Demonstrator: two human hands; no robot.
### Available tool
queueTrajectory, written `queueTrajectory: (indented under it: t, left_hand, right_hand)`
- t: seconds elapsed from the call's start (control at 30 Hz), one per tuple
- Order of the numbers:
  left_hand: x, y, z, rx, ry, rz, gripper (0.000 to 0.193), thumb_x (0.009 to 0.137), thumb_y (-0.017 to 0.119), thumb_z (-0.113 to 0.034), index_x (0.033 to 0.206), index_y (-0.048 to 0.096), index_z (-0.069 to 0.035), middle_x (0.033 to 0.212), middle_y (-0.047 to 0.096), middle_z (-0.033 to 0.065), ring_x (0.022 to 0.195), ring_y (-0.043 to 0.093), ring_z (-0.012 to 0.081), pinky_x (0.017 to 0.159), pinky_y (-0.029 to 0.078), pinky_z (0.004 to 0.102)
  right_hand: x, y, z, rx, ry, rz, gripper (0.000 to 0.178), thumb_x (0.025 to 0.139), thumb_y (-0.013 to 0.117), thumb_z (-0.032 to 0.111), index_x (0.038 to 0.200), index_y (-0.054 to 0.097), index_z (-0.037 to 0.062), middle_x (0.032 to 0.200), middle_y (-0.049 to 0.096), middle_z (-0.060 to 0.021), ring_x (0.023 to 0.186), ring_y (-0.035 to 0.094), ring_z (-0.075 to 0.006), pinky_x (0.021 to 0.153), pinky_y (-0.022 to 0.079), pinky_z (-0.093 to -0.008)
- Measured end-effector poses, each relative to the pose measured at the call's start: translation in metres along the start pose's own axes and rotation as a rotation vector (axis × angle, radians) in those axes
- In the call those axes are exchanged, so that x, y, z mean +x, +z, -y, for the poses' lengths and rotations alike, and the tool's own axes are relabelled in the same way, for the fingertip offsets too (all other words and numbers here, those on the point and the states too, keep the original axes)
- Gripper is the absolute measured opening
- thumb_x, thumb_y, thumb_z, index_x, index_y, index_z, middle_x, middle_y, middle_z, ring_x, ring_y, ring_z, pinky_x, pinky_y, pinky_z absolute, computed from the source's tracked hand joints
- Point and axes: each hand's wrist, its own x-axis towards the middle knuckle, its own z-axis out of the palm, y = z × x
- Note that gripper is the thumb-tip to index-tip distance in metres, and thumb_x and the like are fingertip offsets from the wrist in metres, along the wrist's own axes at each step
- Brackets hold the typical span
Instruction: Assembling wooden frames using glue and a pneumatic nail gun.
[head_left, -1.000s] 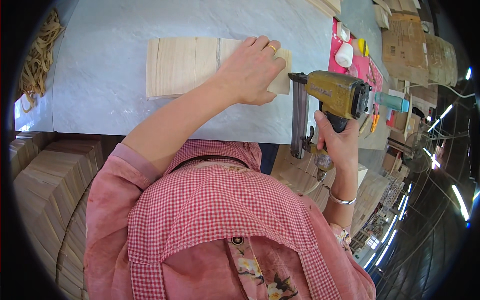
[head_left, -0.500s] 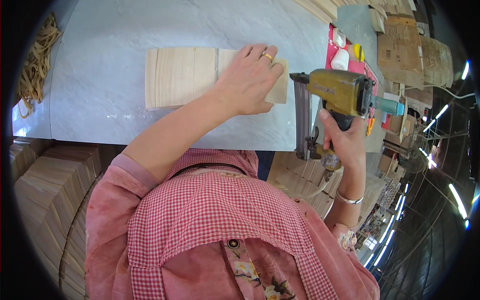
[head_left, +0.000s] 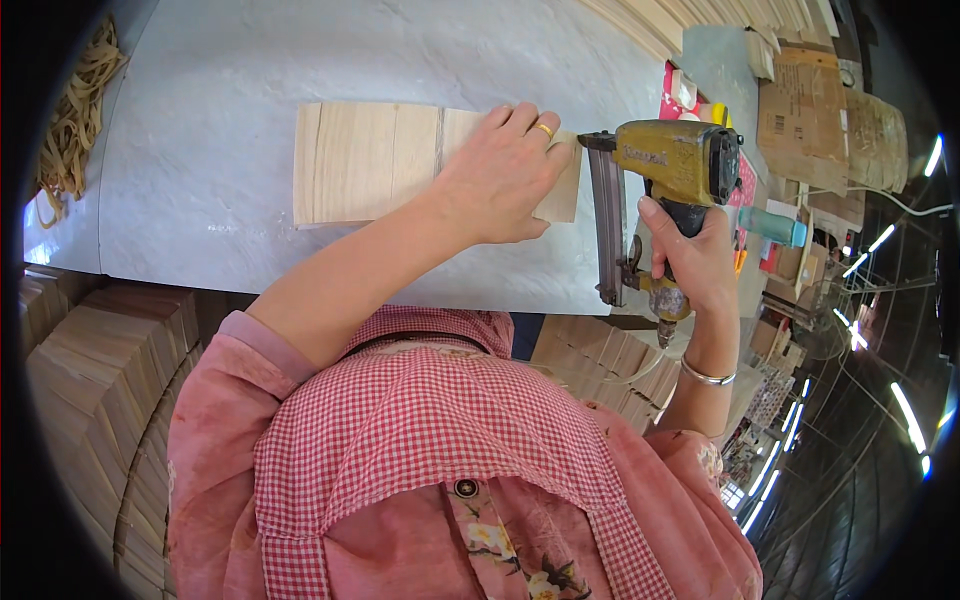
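Observation:
A pale wooden panel [head_left: 365, 165], seemingly made of flat pieces side by side, lies on the grey tabletop. My left hand [head_left: 498, 180] spans its right part, fingers over the far side and thumb by the near edge, gripping it. A gold ring is on one finger. My right hand [head_left: 697, 258] is wrapped round the handle of a yellow and black pneumatic nail gun [head_left: 668, 155]. The gun's nose meets the panel's right end in the picture; whether it touches, I cannot tell. Its long magazine points toward me.
Stacked wooden boards [head_left: 110, 370] stand below the table at left, with more boards [head_left: 600, 360] beneath its near edge. Pale strips [head_left: 80, 110] hang at far left. Wood lies along the far right edge [head_left: 700, 20], near cardboard boxes [head_left: 800, 115]. An air hose [head_left: 630, 377] trails below the gun.
The nail gun has shifted slightly away from me along the panel's right end, its nose closer to the far corner. My left hand keeps its place on the panel.

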Motion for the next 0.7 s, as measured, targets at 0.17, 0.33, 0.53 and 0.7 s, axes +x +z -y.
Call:
queueTrajectory:
  t: [0.17,0.33,0.53,0.7]
  left_hand:
    - [-0.001,0.000,0.000,-0.003,0.014,-0.016,0.059,0.064,0.085,-0.037,0.107,0.061,-0.006,0.124,0.055,0.0159,0.112,0.049,0.0316,0.103,0.038,0.0413]
    - [-0.014,-0.002,0.008,-0.051,0.048,-0.098,0.079,0.061,0.090,-0.041,0.122,0.059,-0.004,0.134,0.055,0.0171,0.129,0.046,0.0347,0.115,0.031,0.0485]
    - [-0.101,-0.095,0.054,0.291,-0.108,0.004,0.095,0.057,0.092,-0.034,0.137,0.050,-0.002,0.145,0.049,0.0146,0.138,0.042,0.0317,0.116,0.031,0.0497]
    - [-0.116,-0.107,0.069,0.301,-0.118,0.007,0.081,0.058,0.086,-0.018,0.130,0.053,-0.001,0.134,0.056,0.0154,0.123,0.051,0.0315,0.108,0.040,0.0419]
  right_hand:
    - [0.008,-0.006,0.002,-0.036,-0.018,0.030,0.025,0.089,0.076,0.019,0.090,0.063,-0.0020,0.059,0.056,-0.0027,0.040,0.046,-0.0101,0.038,0.038,-0.0233]
    - [0.009,-0.008,0.006,-0.107,-0.052,0.041,0.024,0.089,0.077,0.019,0.087,0.063,-0.0008,0.057,0.056,-0.0020,0.040,0.046,-0.0097,0.038,0.038,-0.0233]
    - [-0.030,-0.007,-0.020,-0.010,-0.096,0.007,0.022,0.088,0.077,0.017,0.084,0.063,0.0004,0.056,0.056,-0.0014,0.040,0.047,-0.0089,0.038,0.037,-0.0230]
    - [-0.052,-0.002,-0.031,0.016,-0.069,0.012,0.021,0.087,0.077,0.016,0.085,0.064,0.0001,0.057,0.057,-0.0013,0.040,0.047,-0.0085,0.038,0.037,-0.0228]
